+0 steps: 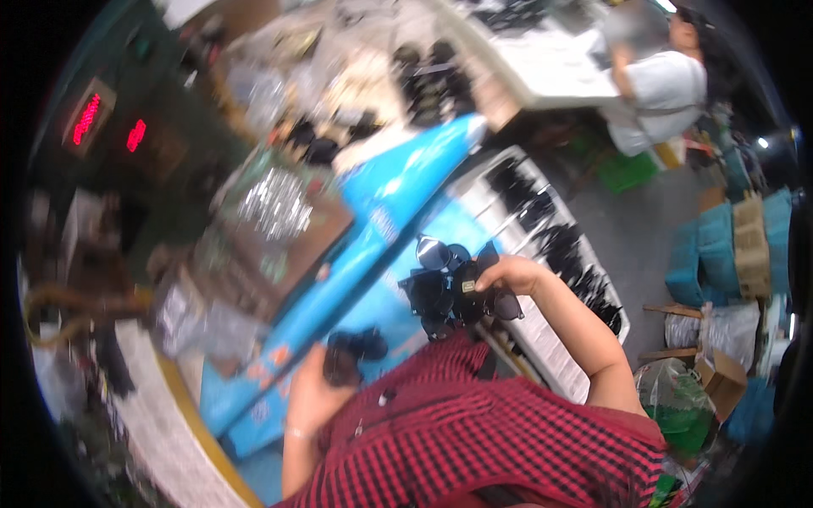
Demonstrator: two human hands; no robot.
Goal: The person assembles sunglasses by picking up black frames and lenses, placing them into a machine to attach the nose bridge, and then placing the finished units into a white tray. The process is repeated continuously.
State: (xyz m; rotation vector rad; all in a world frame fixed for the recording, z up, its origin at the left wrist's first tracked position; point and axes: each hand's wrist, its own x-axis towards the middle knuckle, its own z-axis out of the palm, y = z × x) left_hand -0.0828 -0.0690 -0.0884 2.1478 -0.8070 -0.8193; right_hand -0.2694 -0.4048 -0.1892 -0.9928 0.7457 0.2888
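Observation:
My right hand [512, 275] is closed on a bunch of dark sunglasses [436, 292], several pairs pressed together, held in front of my chest. Lower and to the left, my left hand [318, 389] grips dark sunglasses [364, 345]; blur hides how many pairs there are. Below both hands lies a bright blue sheet-like surface [398, 305], and a long blue machine cover or panel [406, 173] slants across behind it. To the right of my right hand, a white tray [584, 254] contains rows of dark glasses or glasses parts, too smeared to tell.
A machine block with a shiny metal part [275, 203] stands at the left. Dark items [432, 80] and plastic bags [258, 89] cover the far table. Another person [656, 93] sits by a white table [550, 68] at far right. Blue crates or bags [711, 245] and a cardboard box [721, 383] line the right side.

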